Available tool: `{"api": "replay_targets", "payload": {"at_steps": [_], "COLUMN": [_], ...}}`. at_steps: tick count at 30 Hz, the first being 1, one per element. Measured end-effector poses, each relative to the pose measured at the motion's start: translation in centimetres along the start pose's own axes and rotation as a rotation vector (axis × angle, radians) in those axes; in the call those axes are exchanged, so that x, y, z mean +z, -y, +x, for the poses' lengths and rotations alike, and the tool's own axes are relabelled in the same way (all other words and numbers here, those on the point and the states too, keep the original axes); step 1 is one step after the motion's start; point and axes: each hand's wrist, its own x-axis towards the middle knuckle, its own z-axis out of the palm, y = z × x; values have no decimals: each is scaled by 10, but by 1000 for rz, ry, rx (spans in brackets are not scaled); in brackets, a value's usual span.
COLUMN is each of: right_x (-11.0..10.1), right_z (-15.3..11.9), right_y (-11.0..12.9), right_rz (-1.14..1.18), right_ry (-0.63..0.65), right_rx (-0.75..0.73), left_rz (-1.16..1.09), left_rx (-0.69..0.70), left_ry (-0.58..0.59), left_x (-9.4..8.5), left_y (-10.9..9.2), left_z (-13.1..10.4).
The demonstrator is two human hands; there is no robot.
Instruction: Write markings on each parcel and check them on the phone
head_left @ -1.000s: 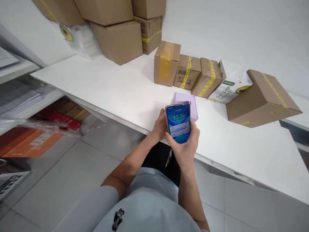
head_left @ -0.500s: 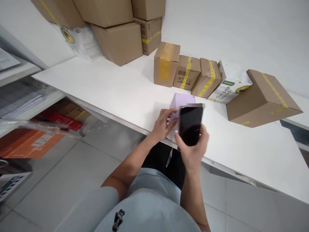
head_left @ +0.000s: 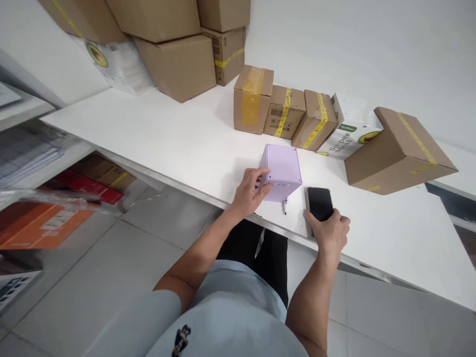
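Phone had moved from in front of the lilac box to the counter, right hand grasping it; left hand gripped the box, leaving its top largely unobscured.

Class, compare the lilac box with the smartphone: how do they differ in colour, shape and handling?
The lilac box is pale purple; the smartphone shows a black screen. The box is a deep block, the smartphone a thin slab. The left hand is at the box's corner, the right hand at the smartphone's near end. Both have right-angled outlines.
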Motion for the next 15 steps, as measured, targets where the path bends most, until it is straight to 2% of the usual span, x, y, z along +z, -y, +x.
{"api": "replay_targets", "payload": {"at_steps": [5, 10, 12, 15], "right_x": [12, 12, 5, -5], "right_z": [6, 7, 1, -19], "right_y": [12, 9, 11, 30], "right_rz": [-21, -14, 139, 435], "right_ry": [11, 13, -2, -27], "right_rx": [-19, -54, -133, -387], "left_rz": [8, -1, -1, 4], "left_rx": [3, -6, -7, 16], "left_ry": [6, 4, -1, -24], "left_x": [-1, -1, 0, 2], "left_y": [-1, -1, -1, -1], "left_z": [-1, -1, -2, -3]}}
